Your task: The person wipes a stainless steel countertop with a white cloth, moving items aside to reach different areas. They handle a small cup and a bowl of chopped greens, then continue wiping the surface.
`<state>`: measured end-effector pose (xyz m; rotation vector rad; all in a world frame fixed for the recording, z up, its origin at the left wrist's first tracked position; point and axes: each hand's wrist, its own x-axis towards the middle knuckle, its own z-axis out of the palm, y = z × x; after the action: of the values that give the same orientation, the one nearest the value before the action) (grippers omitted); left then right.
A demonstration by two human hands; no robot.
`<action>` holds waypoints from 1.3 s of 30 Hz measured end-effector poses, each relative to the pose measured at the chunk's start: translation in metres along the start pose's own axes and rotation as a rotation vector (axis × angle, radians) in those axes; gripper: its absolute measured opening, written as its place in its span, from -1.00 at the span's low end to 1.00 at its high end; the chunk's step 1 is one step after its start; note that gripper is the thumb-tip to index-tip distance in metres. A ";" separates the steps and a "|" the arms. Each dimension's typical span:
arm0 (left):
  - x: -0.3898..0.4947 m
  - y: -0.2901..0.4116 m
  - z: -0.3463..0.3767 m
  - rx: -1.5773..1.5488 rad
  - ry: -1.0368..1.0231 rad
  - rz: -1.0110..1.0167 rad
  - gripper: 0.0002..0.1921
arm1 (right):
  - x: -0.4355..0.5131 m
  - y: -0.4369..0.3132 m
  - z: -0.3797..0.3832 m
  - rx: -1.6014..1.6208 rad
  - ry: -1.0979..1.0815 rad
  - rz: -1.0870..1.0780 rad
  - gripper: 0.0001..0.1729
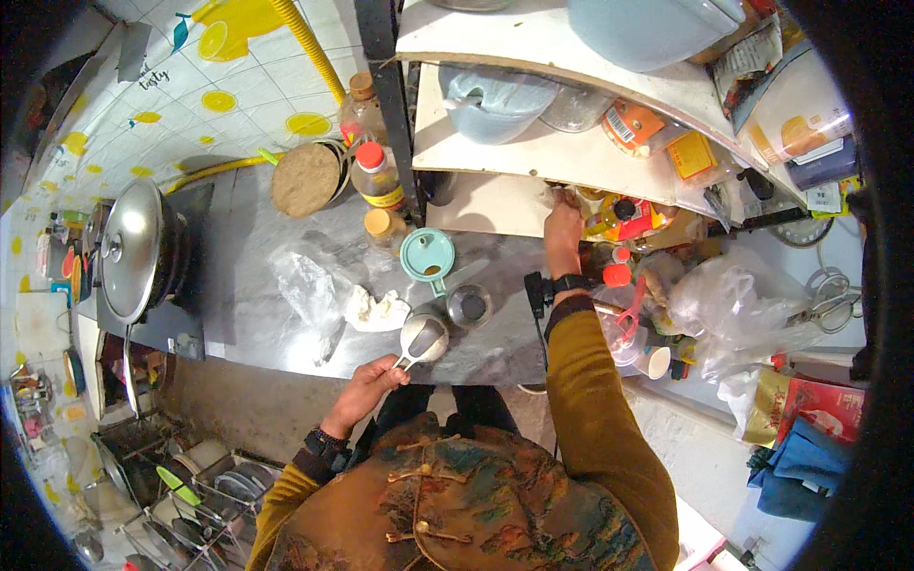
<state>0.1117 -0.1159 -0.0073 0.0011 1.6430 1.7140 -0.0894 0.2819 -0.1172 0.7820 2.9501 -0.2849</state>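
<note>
My left hand [373, 385] pinches the pale handle of a spoon-like utensil [424, 340] at the front of the grey counter. Its head overlaps a small round pale vessel; whether the two are one piece, I cannot tell. Just right of it stands a glass jar [470, 307] with a dark centre. Behind it sits a turquoise lid [427, 254] with an opening and a side handle. My right hand [564, 227] reaches into the lower shelf, its fingertips at a small dark item [560, 188] that is mostly hidden.
Left of the jar lie crumpled white tissue [377, 310] and a clear plastic bag [307, 285]. A lidded wok [132, 250] stands at far left. Red-capped bottles [374, 171] are near the shelf post [393, 107]. Plastic bags [735, 300] and scissors [828, 303] crowd the right.
</note>
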 end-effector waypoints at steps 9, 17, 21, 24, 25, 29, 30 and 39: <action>0.003 -0.003 0.000 -0.001 0.000 0.005 -0.75 | -0.052 0.009 -0.002 0.084 0.308 -0.360 -0.67; 0.003 0.000 0.000 -0.017 -0.020 0.003 -0.77 | -0.050 0.007 0.009 0.183 0.420 -0.329 -0.66; 0.004 0.002 0.000 0.021 -0.032 0.012 -0.77 | -0.050 0.020 0.009 0.224 0.486 -0.381 -0.62; 0.003 0.001 0.002 -0.009 -0.013 -0.005 -0.71 | -0.036 0.015 0.007 0.117 0.461 -0.268 -0.66; 0.002 0.001 0.002 -0.014 -0.008 -0.006 -0.72 | -0.033 0.011 0.007 0.131 0.472 -0.245 -0.65; 0.005 -0.002 0.001 -0.031 -0.016 0.008 -0.73 | -0.076 -0.024 0.026 0.237 0.562 -0.448 -0.71; 0.005 -0.002 0.002 -0.020 -0.014 0.001 -0.73 | -0.086 -0.028 0.028 0.384 0.531 -0.459 -0.70; 0.005 0.000 -0.001 0.004 -0.031 -0.015 -0.73 | -0.074 0.002 -0.001 0.486 0.574 -0.086 -0.66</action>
<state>0.1076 -0.1140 -0.0096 0.0173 1.6195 1.6921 -0.0242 0.2479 -0.1079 0.9099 3.5060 -0.9609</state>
